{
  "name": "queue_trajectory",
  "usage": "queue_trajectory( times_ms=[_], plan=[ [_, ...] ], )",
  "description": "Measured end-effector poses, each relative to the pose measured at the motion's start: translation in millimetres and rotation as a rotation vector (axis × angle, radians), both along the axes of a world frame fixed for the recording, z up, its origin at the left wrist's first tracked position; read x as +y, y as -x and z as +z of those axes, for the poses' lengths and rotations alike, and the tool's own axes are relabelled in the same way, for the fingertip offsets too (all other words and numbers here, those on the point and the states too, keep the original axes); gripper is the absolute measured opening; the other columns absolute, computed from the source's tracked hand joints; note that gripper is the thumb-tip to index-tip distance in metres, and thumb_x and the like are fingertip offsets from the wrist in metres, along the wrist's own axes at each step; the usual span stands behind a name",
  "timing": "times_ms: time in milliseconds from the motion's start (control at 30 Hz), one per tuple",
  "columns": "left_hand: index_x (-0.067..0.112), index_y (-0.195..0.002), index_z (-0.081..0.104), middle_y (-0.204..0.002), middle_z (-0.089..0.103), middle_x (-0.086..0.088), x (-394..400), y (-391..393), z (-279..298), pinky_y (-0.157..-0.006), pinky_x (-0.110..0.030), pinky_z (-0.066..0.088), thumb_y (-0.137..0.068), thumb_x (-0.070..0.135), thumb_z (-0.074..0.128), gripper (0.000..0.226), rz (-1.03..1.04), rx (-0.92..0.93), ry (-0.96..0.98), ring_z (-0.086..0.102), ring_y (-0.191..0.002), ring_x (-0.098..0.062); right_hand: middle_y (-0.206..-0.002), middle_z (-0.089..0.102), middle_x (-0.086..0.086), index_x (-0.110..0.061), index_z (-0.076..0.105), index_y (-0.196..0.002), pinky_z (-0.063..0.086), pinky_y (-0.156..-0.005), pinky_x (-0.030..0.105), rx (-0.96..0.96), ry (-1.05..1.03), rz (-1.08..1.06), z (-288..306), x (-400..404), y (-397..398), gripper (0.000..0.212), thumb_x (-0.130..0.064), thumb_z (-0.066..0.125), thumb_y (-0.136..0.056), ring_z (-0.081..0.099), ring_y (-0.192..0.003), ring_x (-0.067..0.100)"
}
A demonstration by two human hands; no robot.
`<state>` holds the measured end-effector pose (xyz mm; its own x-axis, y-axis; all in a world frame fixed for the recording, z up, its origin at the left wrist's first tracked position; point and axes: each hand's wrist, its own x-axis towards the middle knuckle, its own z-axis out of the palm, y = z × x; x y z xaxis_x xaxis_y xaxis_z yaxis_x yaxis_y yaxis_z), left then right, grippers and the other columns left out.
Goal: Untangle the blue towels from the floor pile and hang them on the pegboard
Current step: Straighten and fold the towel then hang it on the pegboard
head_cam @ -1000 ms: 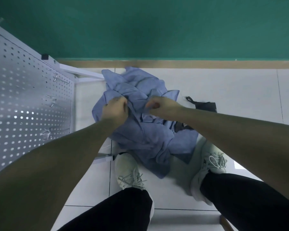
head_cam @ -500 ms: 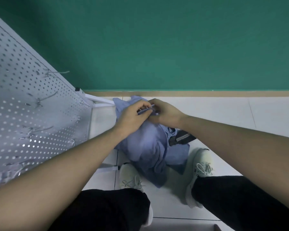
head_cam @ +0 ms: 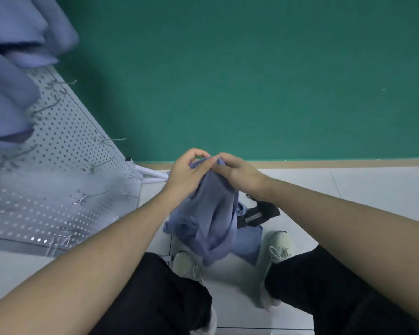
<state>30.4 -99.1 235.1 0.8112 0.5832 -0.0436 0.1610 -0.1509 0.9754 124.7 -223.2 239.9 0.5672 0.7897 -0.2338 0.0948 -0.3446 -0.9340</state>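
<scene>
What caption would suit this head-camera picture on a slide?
Both hands, left hand and right hand, pinch a blue towel lifted beside the pegboard.

I count two hands, my left hand [head_cam: 186, 172] and right hand [head_cam: 240, 174], both pinching one blue towel [head_cam: 211, 213]. More blue cloth lies beneath it on the floor [head_cam: 248, 240]; how many pieces I cannot tell. Blue towels hang on the one white pegboard [head_cam: 65, 151] at upper left [head_cam: 12, 56], their number unclear through blur. One black strapped item [head_cam: 259, 215]. Two pale sneakers, left [head_cam: 186, 264] and right [head_cam: 277, 247].
</scene>
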Motion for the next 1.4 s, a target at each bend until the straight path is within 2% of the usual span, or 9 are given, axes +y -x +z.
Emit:
queue_trajectory(
  times_ms=[200, 300, 400, 533, 667, 833, 967, 1100, 1400],
  plan=[
    [0.02, -0.109, 0.068, -0.102, 0.074, 0.005, -14, 27, 56, -0.086, -0.029, 0.056, -0.088, 0.019, 0.075, 0.021, -0.051, 0.042, 0.017, 0.069, -0.091, -0.009, -0.102, 0.07, 0.003, -0.018, 0.065, -0.098, 0.051, -0.089, 0.031, 0.123, -0.09, -0.102, 76, -21, 11, 0.019, -0.017, 0.047, -0.103, 0.064, -0.092, 0.014],
    [0.011, -0.116, 0.067, -0.102, 0.076, 0.004, -23, 41, 85, -0.081, -0.024, 0.057, -0.097, 0.011, 0.064, 0.02, -0.109, -0.026, 0.128, 0.071, -0.09, -0.006, -0.101, 0.072, 0.002, -0.019, 0.068, -0.099, 0.052, -0.084, 0.028, 0.127, -0.114, -0.148, 113, -33, 18, 0.024, -0.017, 0.045, -0.101, 0.065, -0.088, 0.013],
    [0.008, -0.123, 0.062, -0.113, 0.074, -0.002, -32, 51, 114, -0.082, -0.022, 0.054, -0.101, 0.011, 0.056, 0.023, -0.129, -0.083, 0.128, 0.07, -0.1, -0.009, -0.101, 0.073, 0.002, -0.018, 0.069, -0.101, 0.052, -0.081, 0.027, 0.053, -0.113, -0.15, 144, -42, 27, 0.021, -0.016, 0.048, -0.098, 0.064, -0.087, 0.012],
    [0.017, -0.109, 0.066, -0.109, 0.075, -0.003, -41, 60, 152, -0.096, -0.039, 0.054, -0.098, 0.017, 0.06, 0.013, -0.034, -0.139, 0.075, 0.069, -0.103, -0.017, -0.093, 0.071, -0.006, -0.023, 0.066, -0.097, 0.051, -0.077, 0.022, -0.136, -0.141, -0.068, 182, -56, 43, 0.006, -0.026, 0.066, -0.093, 0.063, -0.082, 0.005],
    [0.024, -0.089, 0.067, -0.088, 0.075, 0.002, -54, 70, 190, -0.084, -0.037, 0.053, -0.088, 0.032, 0.068, 0.008, -0.002, -0.166, 0.006, 0.066, -0.081, -0.011, -0.084, 0.071, -0.014, -0.026, 0.071, -0.085, 0.05, -0.078, 0.019, -0.285, -0.191, -0.094, 221, -65, 56, 0.01, -0.036, 0.073, -0.089, 0.062, -0.076, -0.001],
    [0.017, -0.094, 0.065, -0.085, 0.075, -0.002, -65, 86, 233, -0.074, -0.03, 0.054, -0.091, 0.025, 0.073, 0.011, -0.037, -0.256, 0.009, 0.067, -0.075, -0.012, -0.092, 0.067, -0.008, -0.024, 0.063, -0.091, 0.047, -0.081, 0.025, -0.422, -0.221, -0.16, 261, -69, 70, 0.014, -0.033, 0.057, -0.099, 0.058, -0.083, 0.005],
    [0.02, -0.082, 0.061, -0.069, 0.061, 0.014, -62, 100, 253, -0.059, -0.017, 0.042, -0.085, 0.027, 0.079, 0.02, -0.094, -0.155, -0.27, 0.05, -0.06, -0.002, -0.081, 0.051, -0.008, -0.023, 0.049, -0.085, 0.037, -0.075, 0.03, -0.362, -0.268, -0.18, 291, -71, 83, 0.021, -0.026, 0.043, -0.104, 0.044, -0.074, 0.01],
    [0.006, -0.089, 0.063, -0.077, 0.062, 0.005, -58, 117, 259, -0.067, -0.026, 0.045, -0.084, 0.034, 0.08, 0.033, -0.149, -0.083, -0.283, 0.052, -0.068, -0.007, -0.089, 0.048, -0.004, -0.018, 0.046, -0.093, 0.035, -0.073, 0.031, -0.369, -0.257, -0.25, 319, -78, 91, 0.016, -0.026, 0.037, -0.105, 0.042, -0.079, 0.012],
    [0.022, -0.065, 0.045, -0.056, 0.037, 0.017, -54, 152, 290, -0.051, -0.017, 0.028, -0.084, 0.039, 0.078, 0.042, -0.186, 0.011, -0.549, 0.033, -0.055, -0.003, -0.085, 0.058, -0.014, -0.026, 0.054, -0.077, 0.037, -0.072, 0.024, -0.469, -0.204, -0.143, 352, -105, 105, 0.017, -0.033, 0.057, -0.092, 0.049, -0.08, 0.006]
  ],
)
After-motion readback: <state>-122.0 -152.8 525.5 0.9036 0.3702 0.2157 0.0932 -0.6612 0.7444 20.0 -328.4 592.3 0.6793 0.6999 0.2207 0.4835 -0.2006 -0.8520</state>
